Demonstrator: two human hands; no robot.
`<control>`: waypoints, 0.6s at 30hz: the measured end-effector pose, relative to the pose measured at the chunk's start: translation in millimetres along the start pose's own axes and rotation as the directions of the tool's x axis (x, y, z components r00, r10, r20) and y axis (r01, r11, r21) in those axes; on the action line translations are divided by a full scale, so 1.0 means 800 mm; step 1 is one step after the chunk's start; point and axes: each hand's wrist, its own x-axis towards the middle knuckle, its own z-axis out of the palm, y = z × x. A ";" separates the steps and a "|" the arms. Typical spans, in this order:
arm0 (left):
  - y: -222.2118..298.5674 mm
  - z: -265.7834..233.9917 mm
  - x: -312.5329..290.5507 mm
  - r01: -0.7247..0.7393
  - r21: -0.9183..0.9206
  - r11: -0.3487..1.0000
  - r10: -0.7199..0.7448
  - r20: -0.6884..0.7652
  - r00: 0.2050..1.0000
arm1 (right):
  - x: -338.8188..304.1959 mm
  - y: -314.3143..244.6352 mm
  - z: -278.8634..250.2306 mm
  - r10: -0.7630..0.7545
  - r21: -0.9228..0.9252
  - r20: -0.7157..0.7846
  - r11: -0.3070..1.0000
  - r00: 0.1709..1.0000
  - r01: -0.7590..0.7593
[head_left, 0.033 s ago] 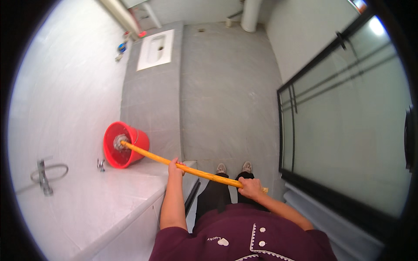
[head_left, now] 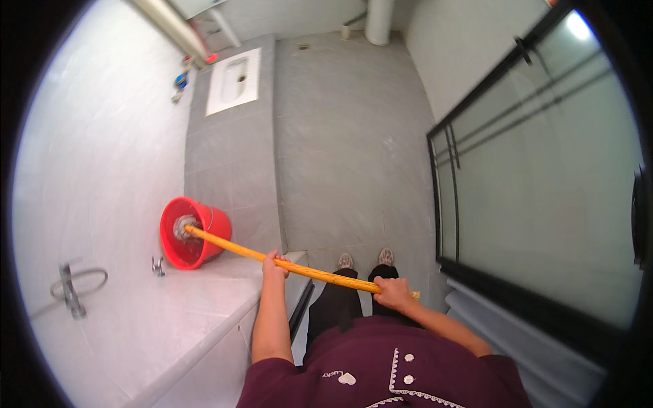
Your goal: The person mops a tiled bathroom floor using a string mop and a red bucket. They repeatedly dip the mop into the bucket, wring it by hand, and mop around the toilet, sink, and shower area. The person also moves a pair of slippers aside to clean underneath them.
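Slanting across the scene, a long yellow mop handle (head_left: pixel 330 277) runs from a red bucket (head_left: pixel 219 231) on the left toward the near right, in front of a person seen from above. Its pale mop head (head_left: pixel 181 228) sits inside the bucket, within the rim. The left hand (head_left: pixel 275 265) grips the handle around its middle, fingers curled about it. The right hand (head_left: pixel 393 294) is closed around the handle close to its near end, and a short stub shows past the fist.

The bucket is by the far end of a white ledge (head_left: pixel 183 319) along the left side. Just left of the bucket is a small metal tap (head_left: pixel 158 266); farther left and nearer is a larger faucet (head_left: pixel 70 292) with a looped hose.

Beyond the bucket, a raised grey tiled strip leads to a white squat toilet (head_left: pixel 216 103) at the far left. Grey floor (head_left: pixel 354 149) fills the center, with a thick white pipe (head_left: pixel 379 24) at the far end. To the right is a black-framed glass panel (head_left: pixel 537 183). The person wears a maroon top (head_left: pixel 292 381), dark trousers (head_left: pixel 333 306) and patterned shoes (head_left: pixel 345 260).
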 end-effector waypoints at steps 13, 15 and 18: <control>-0.011 0.011 -0.094 -0.088 0.158 0.983 0.072 0.102 0.992 | -0.064 0.038 0.084 0.105 0.265 -0.187 0.963 0.977 -0.053; -0.010 0.006 -0.101 -0.094 0.183 0.979 0.066 0.151 0.986 | -0.073 0.038 0.093 0.116 0.279 -0.199 0.958 0.973 -0.057; -0.018 0.000 -0.117 -0.121 0.210 0.970 0.085 0.171 0.982 | -0.092 0.038 0.109 0.126 0.293 -0.211 0.954 0.969 -0.061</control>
